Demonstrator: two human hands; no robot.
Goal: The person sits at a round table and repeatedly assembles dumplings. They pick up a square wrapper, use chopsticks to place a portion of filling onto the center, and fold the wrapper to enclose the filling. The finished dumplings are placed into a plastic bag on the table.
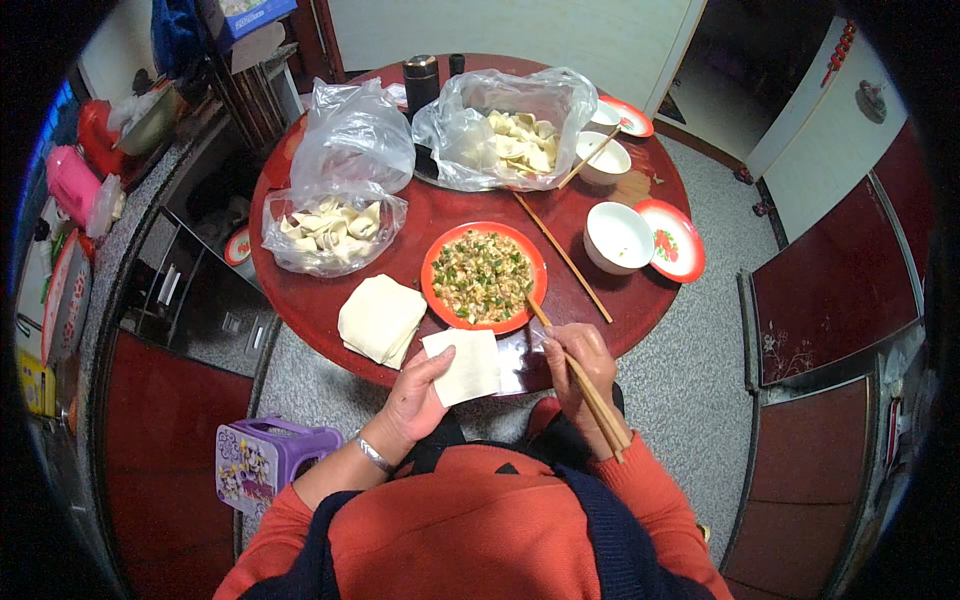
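Note:
A square dough wrapper (469, 369) lies flat across the fingers of my left hand (422, 394), pinned by the thumb. My right hand (583, 360) grips a pair of wooden chopsticks (592, 401), their tips at the near right edge of the filling. That filling (482, 277), minced and flecked with chopped greens, heaps in a red-rimmed plate (541, 264). Left of the plate sits a stack of dough wrappers (381, 319). Folded dumplings (330, 231) fill an open plastic bag (281, 253) behind the stack.
A larger plastic bag (457, 97) of dumplings (525, 142) stands at the back beside a dark flask (421, 82). To the right are a white bowl (618, 236), a floral plate (682, 240) and a loose chopstick (566, 259). A purple stool (251, 465) stands on the floor.

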